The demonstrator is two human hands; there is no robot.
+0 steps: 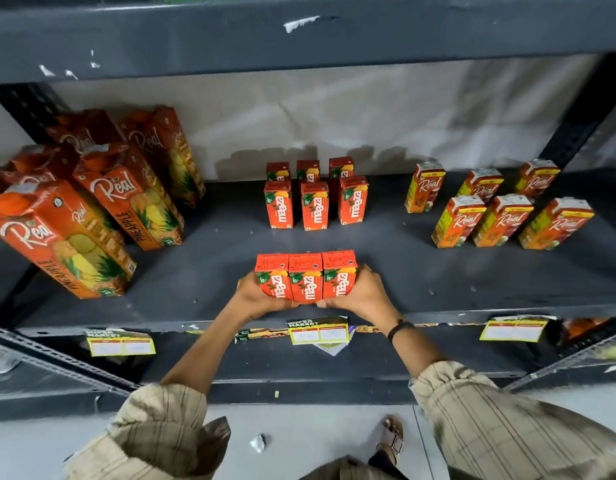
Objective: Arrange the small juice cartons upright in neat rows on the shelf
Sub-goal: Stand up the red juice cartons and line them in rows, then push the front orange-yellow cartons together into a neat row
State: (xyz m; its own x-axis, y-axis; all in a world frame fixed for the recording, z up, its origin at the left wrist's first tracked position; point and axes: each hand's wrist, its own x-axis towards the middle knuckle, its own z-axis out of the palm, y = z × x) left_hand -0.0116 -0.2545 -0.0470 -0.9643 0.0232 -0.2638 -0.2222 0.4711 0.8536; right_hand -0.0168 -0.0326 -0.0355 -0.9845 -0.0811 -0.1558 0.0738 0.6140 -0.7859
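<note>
Three small red Maaza cartons point(305, 277) stand upright, pressed side by side in one row, near the front edge of a dark grey shelf point(438, 282). The left hand point(256, 297) clasps the left end of the row and the right hand point(360, 296) clasps the right end, squeezing the three together; both thumbs curl under the front.

Behind them, toward the back of the shelf, six more Maaza cartons point(315, 197) stand upright in two rows of three, with bare shelf between them and the held row.

To the right, well apart, six small Real cartons point(500, 206) stand in two looser rows. To the left, several tall Real pineapple cartons point(92, 209) stand bunched together.

A white sheet point(334, 112) covers the wall behind the shelf. Yellow price labels point(318, 333) hang along the shelf's front lip. A black band point(400, 328) circles the right wrist. Striped beige sleeves point(507, 420) are pushed up the forearms. Below, a sandalled foot point(391, 436) rests on pale floor.
</note>
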